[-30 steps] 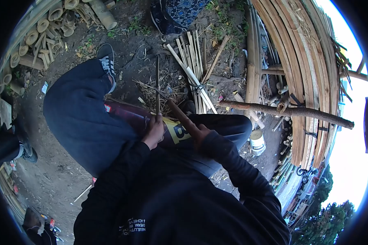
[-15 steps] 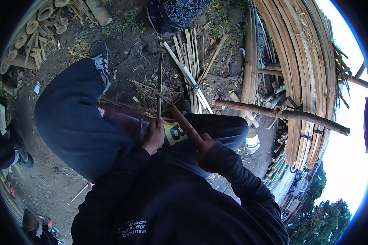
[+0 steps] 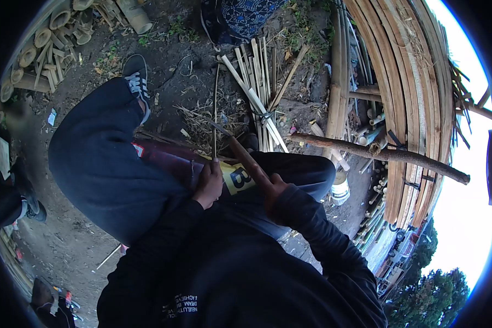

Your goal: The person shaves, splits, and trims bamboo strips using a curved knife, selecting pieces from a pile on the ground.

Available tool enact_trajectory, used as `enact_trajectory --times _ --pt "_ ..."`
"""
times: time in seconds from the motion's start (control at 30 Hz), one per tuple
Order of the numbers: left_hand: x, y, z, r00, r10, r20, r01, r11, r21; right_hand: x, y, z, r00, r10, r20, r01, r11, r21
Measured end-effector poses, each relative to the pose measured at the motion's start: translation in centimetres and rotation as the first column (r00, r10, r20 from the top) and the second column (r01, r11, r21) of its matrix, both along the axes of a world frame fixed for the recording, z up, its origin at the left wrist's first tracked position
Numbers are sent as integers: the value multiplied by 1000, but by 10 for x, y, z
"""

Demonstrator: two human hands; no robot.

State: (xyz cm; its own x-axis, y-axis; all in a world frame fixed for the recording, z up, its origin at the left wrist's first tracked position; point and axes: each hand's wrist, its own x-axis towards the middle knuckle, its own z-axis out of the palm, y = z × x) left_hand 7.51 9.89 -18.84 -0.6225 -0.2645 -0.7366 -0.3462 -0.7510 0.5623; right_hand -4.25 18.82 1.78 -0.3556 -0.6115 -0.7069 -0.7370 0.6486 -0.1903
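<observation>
In the head view my left hand (image 3: 209, 183) is closed around the lower end of a thin bamboo strip (image 3: 215, 109), which points away from me over the ground. My right hand (image 3: 275, 191) grips the long wooden handle of a knife (image 3: 250, 163). Its narrow blade (image 3: 220, 128) slants up to the left and crosses the strip; whether the edge touches it I cannot tell. Below the hands, a dark red and yellow covering (image 3: 238, 179) lies across my lap. Wood shavings (image 3: 194, 123) are scattered on the ground beyond the blade.
Ahead lies a tied bundle of bamboo strips (image 3: 262, 104). A rough branch (image 3: 388, 154) juts in from the right, by a large stack of long bamboo slats (image 3: 404, 93). A white bucket (image 3: 340, 191) stands beside my knee. Cut bamboo pieces (image 3: 38, 52) are piled at upper left.
The bamboo strip has turned slightly and now shows a narrower side. The knife blade has shifted a little to the left across it, and more of the blade shows.
</observation>
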Motion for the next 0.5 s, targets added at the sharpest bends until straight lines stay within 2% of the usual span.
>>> enact_trajectory --times 0.1,0.13,0.2,0.3,0.4,0.47,0.5 --pt "1 -1 3 997 19 69 -25 995 95 -2 3 -4 1000 13 -8 -13 1000 -8" --pt "2 1 -5 996 -38 79 43 998 -54 0 4 -5 1000 9 -8 -9 1000 -1" --pt "1 1 -2 991 -95 93 112 972 -204 10 7 -6 999 -22 -37 23 1000 0" --pt "-5 -5 13 983 -138 123 164 958 -236 22 21 -8 998 -43 -55 42 999 -27" --pt "-1 0 11 983 -144 117 159 980 -121 15 13 -33 994 -88 -59 84 994 -62" --pt "-4 4 -2 986 -127 106 148 965 -217 8 10 -35 988 -126 -84 119 990 -81" --pt "-6 3 -5 988 -119 99 141 958 -251 3 10 -30 993 -113 -42 109 990 -90"
